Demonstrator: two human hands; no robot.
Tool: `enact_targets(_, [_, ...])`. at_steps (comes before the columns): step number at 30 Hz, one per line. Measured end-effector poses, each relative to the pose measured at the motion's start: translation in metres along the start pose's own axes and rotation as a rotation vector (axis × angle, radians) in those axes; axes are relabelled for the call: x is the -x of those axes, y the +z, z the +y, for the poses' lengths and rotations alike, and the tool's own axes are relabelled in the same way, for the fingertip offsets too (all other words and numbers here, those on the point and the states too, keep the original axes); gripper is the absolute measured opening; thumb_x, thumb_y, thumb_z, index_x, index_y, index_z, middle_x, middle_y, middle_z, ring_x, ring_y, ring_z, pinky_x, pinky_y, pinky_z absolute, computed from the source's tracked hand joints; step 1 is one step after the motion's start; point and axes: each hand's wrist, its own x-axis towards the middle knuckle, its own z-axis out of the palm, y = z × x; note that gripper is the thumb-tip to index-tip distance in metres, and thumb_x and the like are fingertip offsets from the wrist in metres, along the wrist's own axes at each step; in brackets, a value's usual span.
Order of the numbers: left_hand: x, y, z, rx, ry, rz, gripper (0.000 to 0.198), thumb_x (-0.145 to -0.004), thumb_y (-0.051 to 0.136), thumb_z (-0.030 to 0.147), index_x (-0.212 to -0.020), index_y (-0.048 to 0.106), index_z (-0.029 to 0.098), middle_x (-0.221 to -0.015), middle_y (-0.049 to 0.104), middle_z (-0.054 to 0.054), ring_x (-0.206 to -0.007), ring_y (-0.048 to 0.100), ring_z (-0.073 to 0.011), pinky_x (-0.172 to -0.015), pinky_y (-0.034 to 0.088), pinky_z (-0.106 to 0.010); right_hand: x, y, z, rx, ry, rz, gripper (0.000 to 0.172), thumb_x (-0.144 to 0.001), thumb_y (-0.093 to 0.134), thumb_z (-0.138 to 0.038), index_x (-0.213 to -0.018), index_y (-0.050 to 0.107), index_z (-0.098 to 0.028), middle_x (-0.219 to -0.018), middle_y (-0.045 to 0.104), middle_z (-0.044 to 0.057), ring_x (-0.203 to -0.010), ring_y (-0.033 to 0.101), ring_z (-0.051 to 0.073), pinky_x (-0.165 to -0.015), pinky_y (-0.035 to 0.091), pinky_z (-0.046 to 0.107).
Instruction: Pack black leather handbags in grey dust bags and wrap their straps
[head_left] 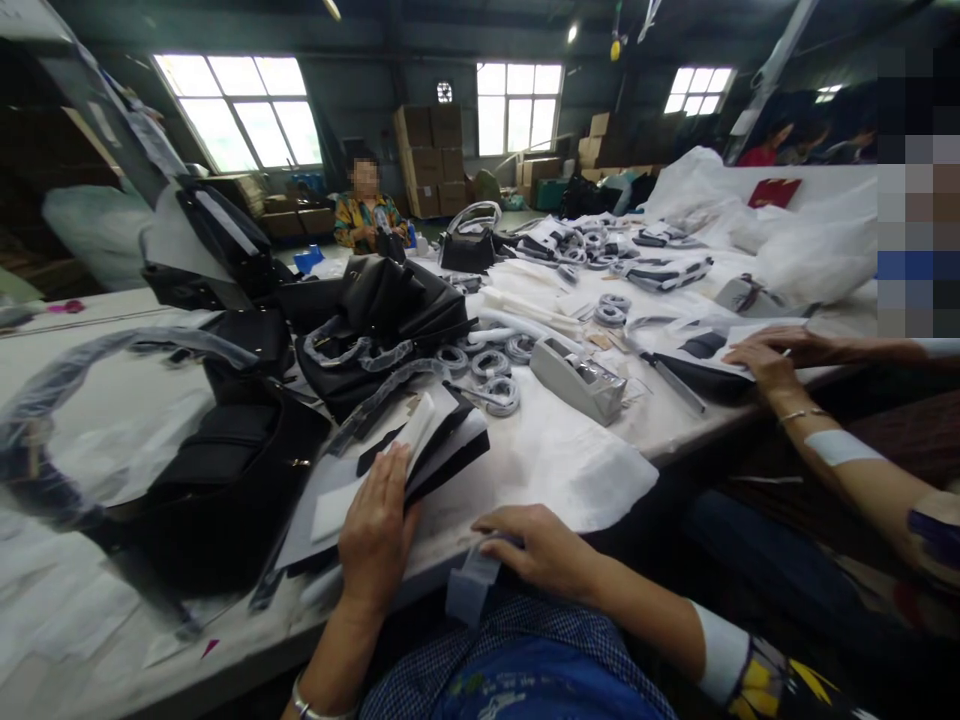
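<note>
My left hand (377, 530) lies with fingers stretched out over a flat black bag piece (450, 450), pressing on a white foam strip (415, 437) on top of it. Grey and white sheets (319, 525) show beneath. At the table's front edge, my right hand (541, 548) pinches a translucent plastic strip (472, 585) that hangs over my lap. A black handbag (225, 490) with a plastic-wrapped handle (45, 400) stands left of my left hand. Beyond the hands sits a grey tape dispenser (576, 380).
Coiled wrapped straps (491, 375) and a heap of black bags (397, 300) lie farther back. White sheeting (577, 465) covers the table before my right hand. To the right, a co-worker's hands (780, 355) rest on another black bag. Another person (367, 210) sits across the table.
</note>
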Motion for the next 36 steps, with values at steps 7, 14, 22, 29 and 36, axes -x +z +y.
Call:
enact_targets(7, [0.002, 0.002, 0.001, -0.022, -0.027, 0.034, 0.074, -0.086, 0.054, 0.007, -0.154, 0.027, 0.019, -0.152, 0.046, -0.009, -0.139, 0.044, -0.0282, -0.11, 0.045, -0.044, 0.001, 0.044, 0.047, 0.652, 0.079, 0.196, 0.074, -0.085, 0.065, -0.058, -0.135, 0.058, -0.003, -0.141, 0.053, 0.027, -0.133, 0.049, 0.042, -0.109, 0.041, 0.058])
enact_targets(14, [-0.002, 0.01, 0.001, -0.097, -0.029, -0.016, 0.074, -0.084, 0.059, 0.014, -0.153, 0.031, 0.018, -0.156, 0.041, -0.006, -0.141, 0.041, -0.0277, -0.111, 0.046, -0.042, -0.054, 0.082, 0.104, 0.603, -0.462, 0.217, 0.066, -0.087, 0.056, -0.064, -0.132, 0.063, -0.016, -0.135, 0.061, 0.018, -0.122, 0.059, 0.036, -0.1, 0.049, 0.051])
enact_targets(22, [0.001, 0.0, 0.008, -0.03, -0.047, -0.033, 0.075, -0.084, 0.064, 0.01, -0.152, 0.032, 0.018, -0.154, 0.043, -0.007, -0.143, 0.039, -0.0268, -0.113, 0.043, -0.042, -0.068, 0.053, 0.054, 0.489, -0.146, -0.088, 0.058, -0.093, 0.056, -0.048, -0.14, 0.056, -0.014, -0.144, 0.053, 0.018, -0.135, 0.046, 0.037, -0.112, 0.038, 0.055])
enact_targets(29, [-0.009, -0.004, -0.001, -0.002, -0.08, 0.009, 0.074, -0.091, 0.061, 0.017, -0.155, 0.025, 0.022, -0.152, 0.046, -0.009, -0.14, 0.044, -0.0257, -0.113, 0.041, -0.04, -0.071, 0.048, 0.042, 0.374, -0.088, -0.227, 0.071, -0.096, 0.052, -0.053, -0.151, 0.039, -0.011, -0.158, 0.033, 0.017, -0.149, 0.025, 0.031, -0.122, 0.018, 0.052])
enact_targets(36, [-0.001, -0.006, -0.002, -0.043, -0.013, -0.017, 0.074, -0.09, 0.06, 0.014, -0.155, 0.025, 0.023, -0.152, 0.045, -0.01, -0.139, 0.044, -0.0278, -0.111, 0.044, -0.043, -0.047, 0.035, 0.013, 0.252, -0.257, 0.08, 0.034, -0.099, 0.053, -0.032, -0.125, 0.066, -0.015, -0.127, 0.067, 0.014, -0.121, 0.061, 0.025, -0.109, 0.044, 0.045])
